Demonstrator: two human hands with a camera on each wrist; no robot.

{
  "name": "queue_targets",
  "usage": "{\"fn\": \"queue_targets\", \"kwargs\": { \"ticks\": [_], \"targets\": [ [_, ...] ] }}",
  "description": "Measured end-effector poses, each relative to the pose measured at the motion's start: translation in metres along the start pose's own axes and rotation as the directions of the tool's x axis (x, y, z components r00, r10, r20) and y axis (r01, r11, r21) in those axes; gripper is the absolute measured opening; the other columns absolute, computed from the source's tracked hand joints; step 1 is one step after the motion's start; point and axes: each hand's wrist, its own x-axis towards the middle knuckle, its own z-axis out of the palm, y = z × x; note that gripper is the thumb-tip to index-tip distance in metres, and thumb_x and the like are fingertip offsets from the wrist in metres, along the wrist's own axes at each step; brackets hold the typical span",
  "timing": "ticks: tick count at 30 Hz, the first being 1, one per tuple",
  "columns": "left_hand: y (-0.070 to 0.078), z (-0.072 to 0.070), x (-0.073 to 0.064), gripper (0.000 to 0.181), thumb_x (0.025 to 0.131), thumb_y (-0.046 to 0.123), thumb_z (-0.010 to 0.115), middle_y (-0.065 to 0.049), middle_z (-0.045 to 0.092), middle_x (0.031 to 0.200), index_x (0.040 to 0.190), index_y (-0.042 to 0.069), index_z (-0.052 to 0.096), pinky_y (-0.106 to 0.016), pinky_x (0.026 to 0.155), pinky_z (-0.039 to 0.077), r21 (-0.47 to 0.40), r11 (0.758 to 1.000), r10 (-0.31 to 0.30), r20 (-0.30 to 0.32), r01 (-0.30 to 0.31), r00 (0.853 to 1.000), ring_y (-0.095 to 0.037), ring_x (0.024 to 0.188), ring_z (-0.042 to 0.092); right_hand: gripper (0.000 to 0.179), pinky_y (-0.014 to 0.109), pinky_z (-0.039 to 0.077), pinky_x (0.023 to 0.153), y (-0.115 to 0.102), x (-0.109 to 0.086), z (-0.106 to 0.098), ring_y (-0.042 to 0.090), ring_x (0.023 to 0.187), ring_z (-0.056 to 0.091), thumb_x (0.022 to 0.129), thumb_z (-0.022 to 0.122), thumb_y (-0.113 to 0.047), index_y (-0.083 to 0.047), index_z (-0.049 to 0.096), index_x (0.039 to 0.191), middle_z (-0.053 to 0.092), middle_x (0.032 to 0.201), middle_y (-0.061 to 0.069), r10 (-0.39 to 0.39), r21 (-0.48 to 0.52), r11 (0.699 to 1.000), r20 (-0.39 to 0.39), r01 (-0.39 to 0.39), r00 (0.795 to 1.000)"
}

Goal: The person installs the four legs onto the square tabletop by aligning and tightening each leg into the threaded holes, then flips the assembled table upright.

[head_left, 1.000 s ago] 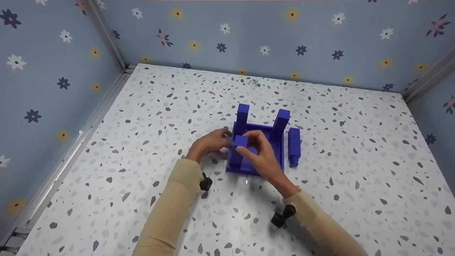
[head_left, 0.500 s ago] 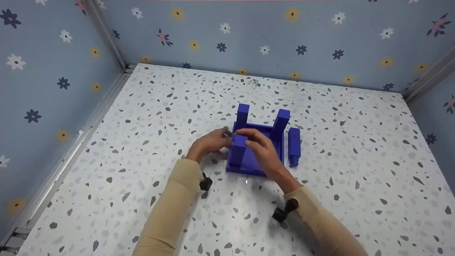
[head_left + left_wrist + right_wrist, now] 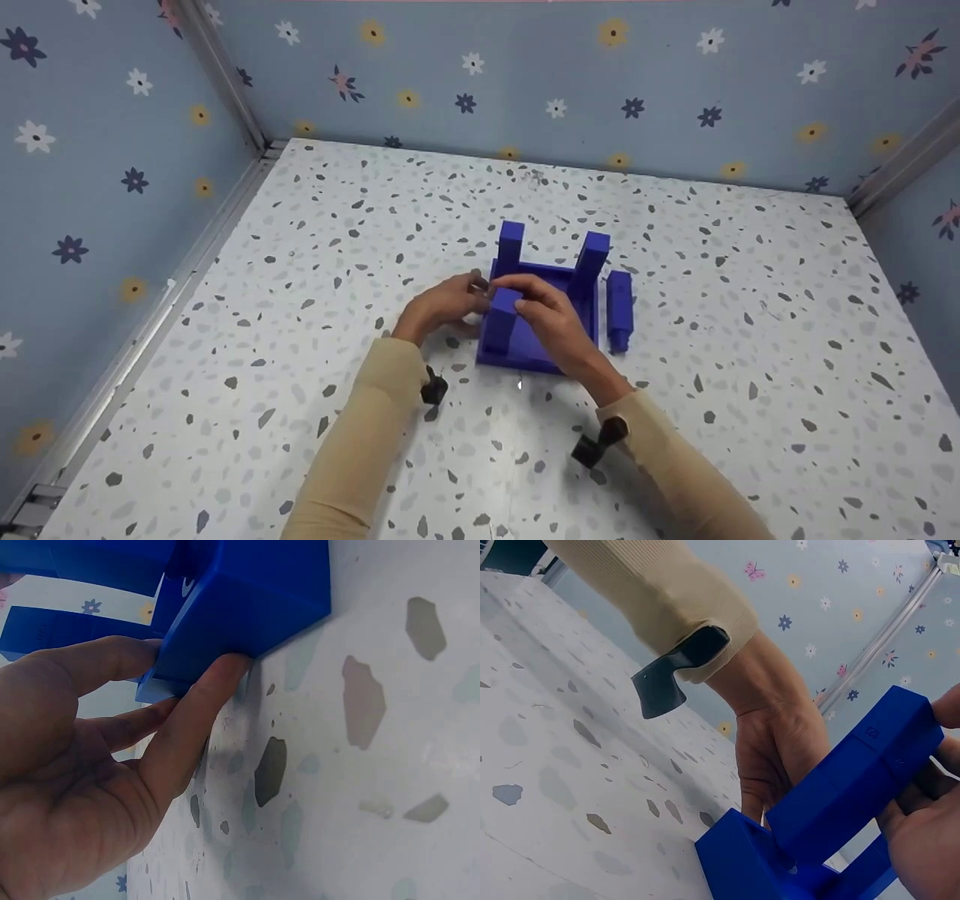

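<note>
A shallow, square blue plastic tray [image 3: 525, 367] with a raised rim sits on the white, grey-speckled tabletop [image 3: 720, 360]. In it, 3 long, square-sided blue plastic posts stand upright at 3 corners: far left [image 3: 511, 247], far right [image 3: 592, 259] and near left [image 3: 501, 330]. The right hand [image 3: 553, 319] has thumb and fingers clamped on the near-left post's top. The left hand [image 3: 442, 304] pinches the tray's left wall between thumb and fingers. A 4th blue plastic post [image 3: 619, 306], its near end narrower, lies outside, just beside the right wall.
</note>
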Motion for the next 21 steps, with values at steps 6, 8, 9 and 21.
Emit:
{"fn": "queue_targets", "kwargs": {
  "ticks": [6,8,9,21],
  "targets": [
    [0.0,0.0008,0.0006,0.057,0.088,0.015,0.061,-0.013,0.053,0.132,0.141,0.008,0.04,-0.033,0.082,0.058,-0.013,1.0,-0.02,-0.007,0.02,1.0,-0.028,0.112,0.061,0.034,0.024,0.047,0.087,0.0022,-0.0012,-0.0003,0.017,0.105,0.053,0.09,0.049,-0.001,0.011,0.05,0.122,0.056,0.117,0.009,-0.007,-0.039,0.999,-0.034,0.005,0.999],
    [0.0002,0.0007,0.0007,0.059,0.088,0.014,0.061,-0.013,0.054,0.131,0.141,0.008,0.039,-0.033,0.082,0.058,-0.016,1.0,-0.023,-0.009,0.022,1.0,-0.028,0.112,0.061,0.034,0.024,0.046,0.087,0.0024,-0.0016,-0.0003,0.017,0.105,0.052,0.09,0.051,-0.002,0.009,0.05,0.122,0.056,0.116,0.009,-0.007,-0.059,0.998,-0.047,0.004,0.999],
    [0.0003,0.0008,0.0006,0.059,0.087,0.014,0.061,-0.013,0.054,0.131,0.142,0.008,0.039,-0.033,0.082,0.058,-0.014,1.0,-0.023,-0.01,0.023,1.0,-0.028,0.112,0.061,0.034,0.025,0.046,0.087,0.0023,-0.002,-0.0002,0.018,0.105,0.052,0.09,0.053,-0.003,0.008,0.051,0.121,0.056,0.116,0.009,-0.005,-0.07,0.998,-0.051,0.001,0.999],
    [-0.0014,0.0007,0.0014,0.064,0.086,0.017,0.062,-0.012,0.055,0.131,0.144,0.008,0.036,-0.034,0.082,0.058,0.015,1.0,0.006,-0.017,-0.006,1.0,-0.026,0.115,0.058,0.033,0.027,0.047,0.09,0.0008,-0.0057,0.0022,0.023,0.11,0.052,0.089,0.061,-0.012,0.0,0.052,0.118,0.054,0.116,0.011,-0.019,-0.231,0.973,-0.108,-0.007,0.994]
  ]
}}
